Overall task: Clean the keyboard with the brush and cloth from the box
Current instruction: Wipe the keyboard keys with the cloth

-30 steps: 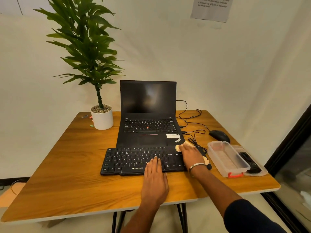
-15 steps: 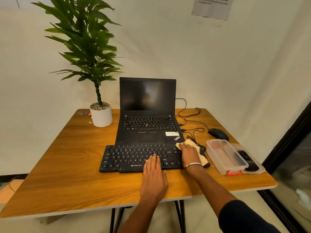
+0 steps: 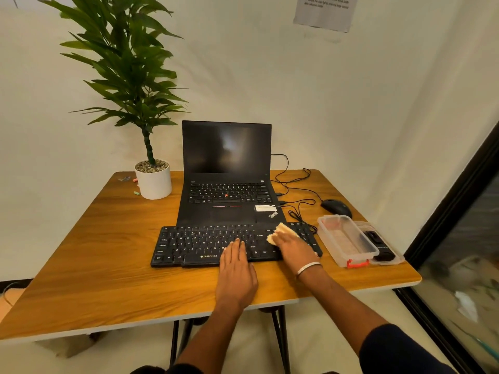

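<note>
A black keyboard lies on the wooden table in front of an open laptop. My left hand rests flat on the keyboard's front middle, fingers straight. My right hand presses a beige cloth onto the keys near the keyboard's right end; the cloth shows past my fingertips. To the right stands a clear plastic box with a red latch. Beside it lies its lid with a black brush on it.
A black mouse and looped cables lie behind the box. A potted plant in a white pot stands at the back left, with small bits beside it. The table's right edge is close to the box; a dark door frame runs on the right.
My right hand has slid the cloth leftward from the keyboard's right end onto the keys. My left hand has stayed where it was.
</note>
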